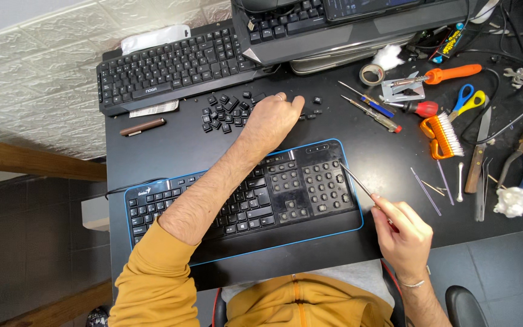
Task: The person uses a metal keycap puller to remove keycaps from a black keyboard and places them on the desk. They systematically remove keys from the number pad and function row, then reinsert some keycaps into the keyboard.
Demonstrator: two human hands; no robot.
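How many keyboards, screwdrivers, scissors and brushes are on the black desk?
Keyboards: 3, the blue-edged one by the hands, one behind it, and one on top at the back
Screwdrivers: 3, orange-handled, red-handled, and blue-and-yellow
Scissors: 1, blue and yellow handles
Brushes: 1, orange with white bristles
Total: 8

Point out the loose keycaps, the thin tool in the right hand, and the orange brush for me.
loose keycaps (222,112), head view, middle of the pile by the left hand.
thin tool (356,180), head view, mid-shaft above the keyboard's right edge.
orange brush (442,134), head view, on the bristles' base.
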